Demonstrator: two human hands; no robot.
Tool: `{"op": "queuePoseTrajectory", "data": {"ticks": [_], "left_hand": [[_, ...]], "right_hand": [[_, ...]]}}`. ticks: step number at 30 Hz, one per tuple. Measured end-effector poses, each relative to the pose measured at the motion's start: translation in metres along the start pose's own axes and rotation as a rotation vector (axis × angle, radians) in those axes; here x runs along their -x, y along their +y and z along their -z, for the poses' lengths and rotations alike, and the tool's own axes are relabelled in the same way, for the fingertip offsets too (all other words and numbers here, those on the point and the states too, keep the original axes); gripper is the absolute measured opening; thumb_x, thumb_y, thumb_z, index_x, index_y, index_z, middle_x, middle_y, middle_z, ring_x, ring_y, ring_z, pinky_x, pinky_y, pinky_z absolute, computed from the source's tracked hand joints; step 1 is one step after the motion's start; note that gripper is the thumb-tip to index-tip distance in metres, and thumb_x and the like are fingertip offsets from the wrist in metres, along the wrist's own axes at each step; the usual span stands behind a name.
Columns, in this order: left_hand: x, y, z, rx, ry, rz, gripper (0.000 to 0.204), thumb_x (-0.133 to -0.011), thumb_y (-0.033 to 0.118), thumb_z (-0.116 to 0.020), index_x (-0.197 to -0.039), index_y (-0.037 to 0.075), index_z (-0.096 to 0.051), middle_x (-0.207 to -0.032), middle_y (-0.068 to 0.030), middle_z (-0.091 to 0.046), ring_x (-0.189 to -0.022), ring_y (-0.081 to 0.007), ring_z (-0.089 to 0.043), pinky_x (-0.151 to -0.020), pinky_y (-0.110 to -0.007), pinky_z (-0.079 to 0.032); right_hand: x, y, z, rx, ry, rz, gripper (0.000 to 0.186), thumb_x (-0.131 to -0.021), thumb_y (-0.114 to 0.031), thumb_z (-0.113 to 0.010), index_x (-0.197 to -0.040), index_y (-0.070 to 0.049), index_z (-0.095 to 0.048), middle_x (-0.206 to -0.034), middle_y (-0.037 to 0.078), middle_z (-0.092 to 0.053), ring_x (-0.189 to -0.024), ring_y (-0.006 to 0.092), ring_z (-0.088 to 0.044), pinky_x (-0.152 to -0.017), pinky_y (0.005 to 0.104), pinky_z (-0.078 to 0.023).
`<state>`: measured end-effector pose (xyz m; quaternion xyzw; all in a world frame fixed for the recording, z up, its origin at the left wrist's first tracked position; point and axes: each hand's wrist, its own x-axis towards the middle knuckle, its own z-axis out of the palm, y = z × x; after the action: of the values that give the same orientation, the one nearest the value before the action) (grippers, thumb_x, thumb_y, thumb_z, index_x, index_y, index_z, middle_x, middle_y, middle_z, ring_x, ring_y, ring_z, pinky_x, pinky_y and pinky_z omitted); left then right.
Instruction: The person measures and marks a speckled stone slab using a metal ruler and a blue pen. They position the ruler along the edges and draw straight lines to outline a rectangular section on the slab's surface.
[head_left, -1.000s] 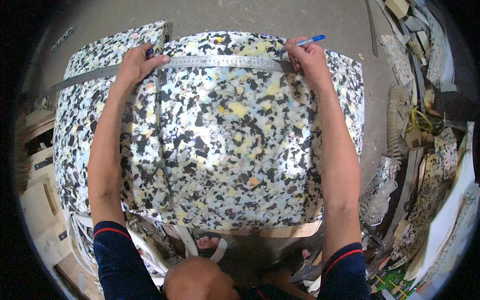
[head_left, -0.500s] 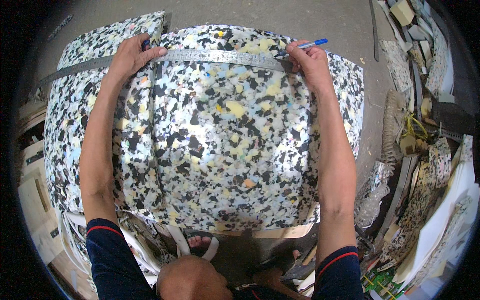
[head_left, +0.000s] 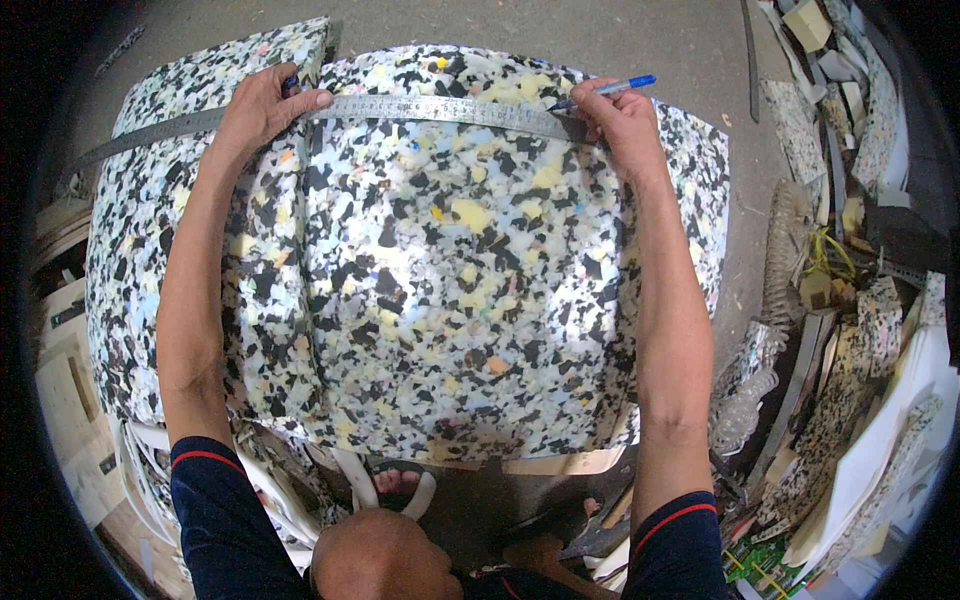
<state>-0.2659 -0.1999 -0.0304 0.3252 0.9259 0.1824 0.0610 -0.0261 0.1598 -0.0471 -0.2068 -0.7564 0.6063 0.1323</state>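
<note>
A long steel ruler (head_left: 430, 107) lies across the far part of a broad speckled foam sheet (head_left: 440, 280) in black, white and yellow. Its left end runs over a second, thicker-looking speckled foam piece (head_left: 130, 230). My left hand (head_left: 262, 108) is closed at the ruler where the two pieces meet, thumb along the metal; a small dark blue object shows between thumb and forefinger, its kind unclear. At the ruler's right end, my right hand (head_left: 618, 115) pinches a blue pen (head_left: 632, 86), tip pointing left onto the ruler's far edge.
Foam offcuts (head_left: 880, 320) and strips pile up along the right, beside a coiled clear hose (head_left: 778, 240). Pale wooden boards (head_left: 70, 350) stand at the left. A person's head (head_left: 385, 560) shows at the lower edge, and white tubing (head_left: 350, 475) near it.
Both hands hold almost the same places on the ruler. The pen tip has shifted very slightly; the whole view has moved a little.
</note>
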Motion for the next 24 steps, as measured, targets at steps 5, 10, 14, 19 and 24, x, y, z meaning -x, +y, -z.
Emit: {"op": "queuePoseTrajectory", "data": {"ticks": [5, 10, 14, 19, 24], "left_hand": [[-0.001, -0.003, -0.002, -0.013, 0.019, -0.009, 0.067, -0.074, 0.064, -0.078, -0.077, -0.001, -0.061, -0.065, -0.01, -0.057, -0.063, -0.0262, -0.056, -0.059, -0.041, -0.043], [-0.002, -0.005, -0.003, -0.046, 0.0, 0.04, 0.066, -0.074, 0.062, -0.078, -0.078, -0.002, -0.062, -0.065, -0.0109, -0.058, -0.063, -0.0273, -0.056, -0.06, -0.041, -0.044], [-0.002, -0.004, -0.005, -0.031, 0.041, -0.006, 0.067, -0.074, 0.063, -0.077, -0.078, -0.002, -0.061, -0.067, -0.0124, -0.059, -0.063, -0.0269, -0.056, -0.06, -0.041, -0.043], [-0.008, -0.006, -0.005, -0.057, -0.013, 0.005, 0.068, -0.075, 0.066, -0.075, -0.076, -0.001, -0.059, -0.066, -0.0115, -0.057, -0.064, -0.0244, -0.053, -0.059, -0.041, -0.042], [-0.005, -0.007, -0.004, -0.027, -0.017, 0.0, 0.067, -0.076, 0.066, -0.075, -0.075, 0.001, -0.058, -0.065, -0.0095, -0.055, -0.063, -0.0229, -0.051, -0.056, -0.039, -0.04]], "right_hand": [[-0.001, 0.003, -0.001, -0.121, 0.052, -0.003, 0.015, -0.087, -0.021, -0.07, -0.087, -0.006, -0.071, -0.069, -0.004, -0.061, -0.059, 0.0061, -0.05, -0.053, 0.0237, -0.039], [-0.002, 0.007, 0.0, -0.159, 0.08, 0.008, 0.016, -0.085, -0.02, -0.072, -0.087, -0.004, -0.07, -0.067, -0.003, -0.059, -0.057, 0.0059, -0.049, -0.05, 0.0245, -0.037], [0.0, 0.006, 0.0, -0.212, 0.093, 0.019, 0.017, -0.084, -0.021, -0.073, -0.087, -0.005, -0.07, -0.066, -0.004, -0.058, -0.055, 0.0057, -0.048, -0.05, 0.0239, -0.036], [-0.001, 0.011, 0.001, -0.143, 0.158, 0.034, 0.018, -0.084, -0.022, -0.073, -0.087, -0.005, -0.07, -0.066, -0.004, -0.058, -0.055, 0.0061, -0.049, -0.052, 0.0237, -0.036], [-0.004, 0.015, 0.001, -0.163, 0.13, 0.04, 0.017, -0.085, -0.022, -0.073, -0.088, -0.006, -0.07, -0.069, -0.003, -0.059, -0.057, 0.0065, -0.048, -0.052, 0.0242, -0.037]]}}
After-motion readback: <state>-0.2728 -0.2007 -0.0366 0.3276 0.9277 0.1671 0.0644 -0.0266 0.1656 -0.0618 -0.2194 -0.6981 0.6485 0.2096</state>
